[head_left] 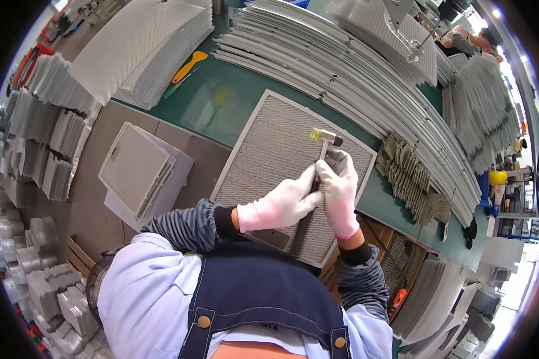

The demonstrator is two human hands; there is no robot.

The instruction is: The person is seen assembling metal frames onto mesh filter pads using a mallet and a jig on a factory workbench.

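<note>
A mesh filter panel [260, 140] in a thin metal frame lies in front of me, partly on the green table. Over it is a small mallet [318, 134] with a yellow and black head, a metal shaft and a dark grip. My right hand [340, 188], in a white and pink glove, is closed around the shaft just below the head. My left hand [284, 202], gloved alike, is closed with its fingertips against the right fingers, beside the mallet's handle. What the left fingertips pinch, if anything, is hidden.
Long metal frame strips [317, 60] lie stacked behind the panel. Mesh sheets [144, 48] are piled far left, near a yellow scraper [190, 66]. Finished-looking panels [139, 170] stand at left. Small metal pieces [404, 170] sit at right. Another person [464, 40] is at far right.
</note>
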